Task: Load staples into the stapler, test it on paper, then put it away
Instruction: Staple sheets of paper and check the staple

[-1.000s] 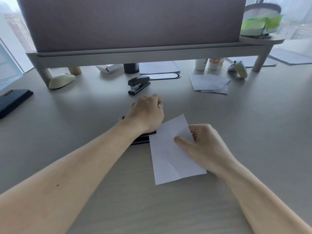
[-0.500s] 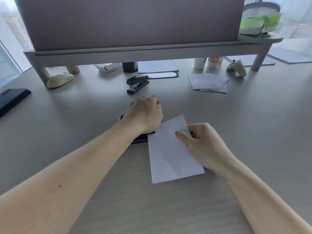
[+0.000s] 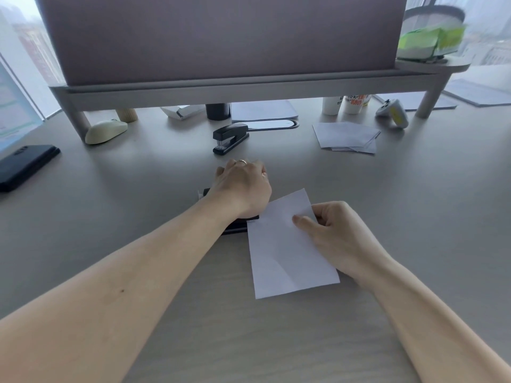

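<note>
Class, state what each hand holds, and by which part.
Left hand grips the near stapler over its top; right hand pinches the paper at its right edge.

The stapler (image 3: 237, 226) lies under the left hand (image 3: 243, 186), the paper (image 3: 287, 258) touching its right, another stapler (image 3: 231, 137) behind them.

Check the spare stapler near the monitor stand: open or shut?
Shut. The spare stapler sits upright, its top arm lying down along its base, not flipped back.
</note>
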The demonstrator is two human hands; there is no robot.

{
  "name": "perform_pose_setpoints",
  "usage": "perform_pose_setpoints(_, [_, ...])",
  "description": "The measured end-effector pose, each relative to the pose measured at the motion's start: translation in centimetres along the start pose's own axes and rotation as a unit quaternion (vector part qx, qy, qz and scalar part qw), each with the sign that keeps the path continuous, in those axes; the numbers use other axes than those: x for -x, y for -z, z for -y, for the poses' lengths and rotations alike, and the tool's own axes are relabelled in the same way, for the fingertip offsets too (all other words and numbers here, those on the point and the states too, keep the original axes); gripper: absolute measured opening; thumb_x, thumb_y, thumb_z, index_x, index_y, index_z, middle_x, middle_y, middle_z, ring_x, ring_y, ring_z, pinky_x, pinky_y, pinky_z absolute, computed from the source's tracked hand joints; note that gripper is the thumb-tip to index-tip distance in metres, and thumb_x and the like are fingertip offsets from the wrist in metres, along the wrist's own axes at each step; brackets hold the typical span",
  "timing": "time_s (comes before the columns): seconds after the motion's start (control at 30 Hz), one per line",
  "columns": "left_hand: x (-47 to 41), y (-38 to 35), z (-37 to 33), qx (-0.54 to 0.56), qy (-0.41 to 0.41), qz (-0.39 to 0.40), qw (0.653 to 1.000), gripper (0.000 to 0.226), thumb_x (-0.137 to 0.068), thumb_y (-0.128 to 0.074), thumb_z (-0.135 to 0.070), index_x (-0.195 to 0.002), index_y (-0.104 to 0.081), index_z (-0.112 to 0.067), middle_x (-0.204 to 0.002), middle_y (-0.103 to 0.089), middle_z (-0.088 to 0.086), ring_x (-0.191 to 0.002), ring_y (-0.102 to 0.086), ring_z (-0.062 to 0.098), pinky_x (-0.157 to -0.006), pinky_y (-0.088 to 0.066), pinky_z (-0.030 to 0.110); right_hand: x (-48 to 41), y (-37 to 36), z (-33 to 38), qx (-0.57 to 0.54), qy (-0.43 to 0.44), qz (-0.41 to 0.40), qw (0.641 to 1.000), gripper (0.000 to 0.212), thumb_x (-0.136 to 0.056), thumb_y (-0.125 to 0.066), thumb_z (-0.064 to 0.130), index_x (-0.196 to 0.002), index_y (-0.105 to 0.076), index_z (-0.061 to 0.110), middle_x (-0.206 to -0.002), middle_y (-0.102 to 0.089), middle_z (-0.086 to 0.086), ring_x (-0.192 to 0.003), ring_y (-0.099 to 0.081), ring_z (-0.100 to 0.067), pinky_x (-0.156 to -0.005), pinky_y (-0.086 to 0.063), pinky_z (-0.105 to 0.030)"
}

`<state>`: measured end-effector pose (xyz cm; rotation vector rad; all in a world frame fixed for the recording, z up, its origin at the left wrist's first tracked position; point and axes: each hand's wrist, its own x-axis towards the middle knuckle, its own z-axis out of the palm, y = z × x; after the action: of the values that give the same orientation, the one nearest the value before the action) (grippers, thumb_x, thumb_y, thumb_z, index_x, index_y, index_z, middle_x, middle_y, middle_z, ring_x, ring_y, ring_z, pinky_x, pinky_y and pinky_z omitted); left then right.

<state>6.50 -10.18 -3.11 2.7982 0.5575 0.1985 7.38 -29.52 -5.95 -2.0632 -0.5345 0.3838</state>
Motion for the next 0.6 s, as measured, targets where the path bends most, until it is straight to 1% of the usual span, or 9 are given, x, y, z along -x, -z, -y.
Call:
perform_pose_setpoints(0.07, [0.02, 0.02, -0.05, -0.005, 0.000, 0.002, 1.000, 0.033, -0.105, -0.032, -0.025, -0.122, -0.060, -0.022, -0.132, -0.057, 0.007, -0.131, -0.042, 0.029, -0.106, -0.029, 0.042, -0.01, 0.04, -0.10, 0.002, 0.003, 0.000, 1.000, 0.034, -0.101, -0.056, 0.025, -0.093, -0.075, -0.002, -0.094, -0.079, -0.020, -0.086, -0.075, -0.043, -0.063, -0.047, -0.034])
perform_pose_setpoints(0.13, [0.09, -0.01, -0.09, -0.010, -0.004, 0.003, 1.000, 0.033, -0.104, -0.032, -0.025, -0.121, -0.060, -0.022, -0.131, -0.058, 0.007, -0.130, -0.042, 0.028, -0.104, -0.029, 0.042, 0.05, 0.09, -0.18, 0.005, 0.005, 0.001, 1.000, 0.035, -0.101, -0.056, 0.026, -0.093, -0.075, -0.002, -0.094, -0.079, -0.020, -0.071, -0.073, -0.037, -0.062, -0.046, -0.033])
perform_pose_setpoints(0.17, [0.11, -0.04, -0.11, -0.011, -0.005, 0.003, 1.000, 0.033, -0.104, -0.031, -0.025, -0.121, -0.060, -0.022, -0.131, -0.058, 0.006, -0.130, -0.043, 0.028, -0.104, -0.028, 0.042, 0.01, 0.06, -0.24, 0.006, 0.007, 0.003, 1.000, 0.036, -0.100, -0.056, 0.027, -0.095, -0.073, -0.004, -0.095, -0.078, -0.022, -0.065, -0.068, -0.029, -0.062, -0.045, -0.033])
perform_pose_setpoints(0.2, [0.13, -0.05, -0.12, -0.012, -0.005, 0.003, 1.000, 0.033, -0.104, -0.031, -0.025, -0.121, -0.060, -0.023, -0.131, -0.058, 0.006, -0.129, -0.043, 0.028, -0.103, -0.028, 0.042, -0.01, 0.04, -0.30, 0.006, 0.008, 0.003, 1.000, 0.037, -0.099, -0.055, 0.028, -0.096, -0.072, -0.005, -0.096, -0.077, -0.024, -0.064, -0.064, -0.023, -0.062, -0.044, -0.033])
perform_pose_setpoints(0.23, [0.14, -0.04, -0.12, -0.012, -0.005, 0.002, 1.000, 0.033, -0.104, -0.031, -0.025, -0.120, -0.060, -0.023, -0.130, -0.057, 0.006, -0.129, -0.042, 0.028, -0.102, -0.028, 0.042, -0.06, -0.01, -0.32, 0.004, 0.008, 0.004, 1.000, 0.037, -0.098, -0.055, 0.028, -0.096, -0.071, -0.006, -0.097, -0.076, -0.025, -0.066, -0.062, -0.019, -0.062, -0.043, -0.034])
perform_pose_setpoints(0.43, [0.15, 0.03, -0.20, -0.018, -0.003, 0.008, 1.000, 0.033, -0.103, -0.032, -0.023, -0.121, -0.059, -0.024, -0.132, -0.057, 0.005, -0.130, -0.041, 0.027, -0.103, -0.028, 0.042, -0.13, -0.10, -0.36, -0.006, 0.007, 0.005, 1.000, 0.040, -0.096, -0.055, 0.029, -0.096, -0.069, -0.008, -0.095, -0.075, -0.027, -0.065, -0.059, -0.018, -0.061, -0.041, -0.033])
perform_pose_setpoints(0.53, [0.13, 0.05, -0.24, -0.024, -0.004, 0.013, 1.000, 0.032, -0.103, -0.032, -0.024, -0.121, -0.058, -0.025, -0.135, -0.055, 0.004, -0.131, -0.040, 0.027, -0.104, -0.027, 0.042, -0.12, -0.07, -0.38, -0.008, 0.009, 0.009, 1.000, 0.038, -0.097, -0.055, 0.028, -0.096, -0.070, -0.007, -0.095, -0.075, -0.026, -0.066, -0.061, -0.019, -0.061, -0.042, -0.033])
perform_pose_setpoints(0.6, [0.11, 0.08, -0.23, -0.028, -0.005, 0.017, 0.999, 0.032, -0.104, -0.031, -0.025, -0.124, -0.057, -0.025, -0.138, -0.053, 0.004, -0.134, -0.038, 0.026, -0.106, -0.026, 0.042, -0.05, -0.08, -0.28, -0.010, 0.011, 0.011, 1.000, 0.043, -0.093, -0.054, 0.033, -0.096, -0.068, -0.008, -0.095, -0.074, -0.028, -0.065, -0.058, -0.018, -0.061, -0.041, -0.034])
